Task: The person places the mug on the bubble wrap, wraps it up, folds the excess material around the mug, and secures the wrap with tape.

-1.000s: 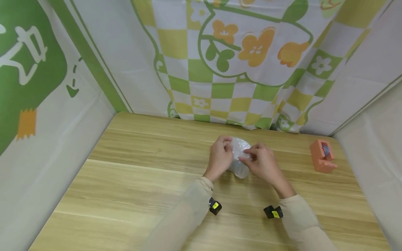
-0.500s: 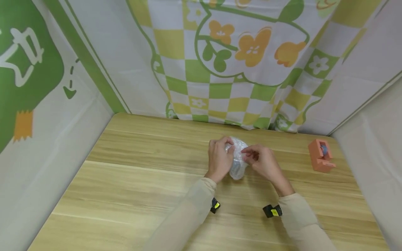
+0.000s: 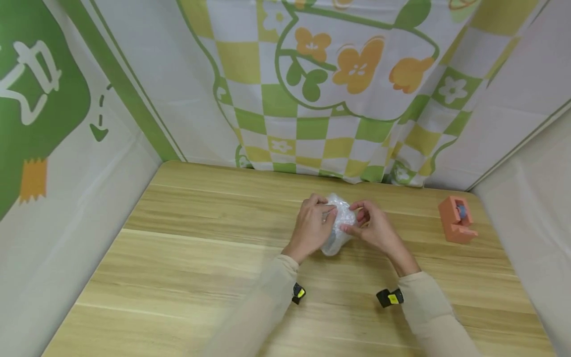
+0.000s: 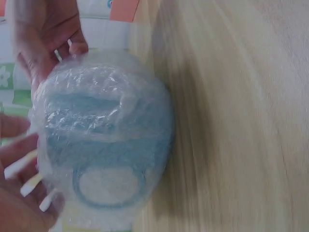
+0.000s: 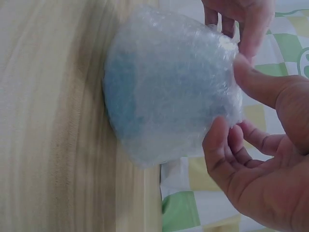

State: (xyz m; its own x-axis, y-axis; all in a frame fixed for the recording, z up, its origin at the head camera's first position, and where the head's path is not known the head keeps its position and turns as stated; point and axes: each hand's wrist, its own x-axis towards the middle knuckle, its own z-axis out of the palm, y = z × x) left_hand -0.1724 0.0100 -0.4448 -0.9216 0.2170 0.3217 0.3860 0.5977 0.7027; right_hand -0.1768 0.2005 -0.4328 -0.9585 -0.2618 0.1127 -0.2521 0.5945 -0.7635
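A light blue mug stands on the wooden table, wrapped in clear bubble wrap (image 3: 340, 215). Its handle (image 4: 110, 205) shows through the layers in the left wrist view, while the right wrist view shows only a hazy blue body (image 5: 128, 92). My left hand (image 3: 311, 225) holds the wrap's upper left side, thumb on the near side. On the upper right, my right hand (image 3: 376, 228) pinches the wrap between thumb and curled fingers, seen closely as fingertips (image 5: 217, 133) on its top edge. The mug's rim is hidden under the wrap.
An orange tape dispenser (image 3: 457, 223) with a blue roll stands at the table's right side. Behind the table (image 3: 178, 267) hangs a green and yellow checked curtain (image 3: 312, 129). Pale fabric walls close in both sides. A black wrist camera (image 3: 389, 298) sits at each cuff.
The bubble-wrapped mug has turned and tilted slightly between my hands. My left thumb has shifted over the wrap, and my right fingers have spread from a tight pinch to a wider hold.
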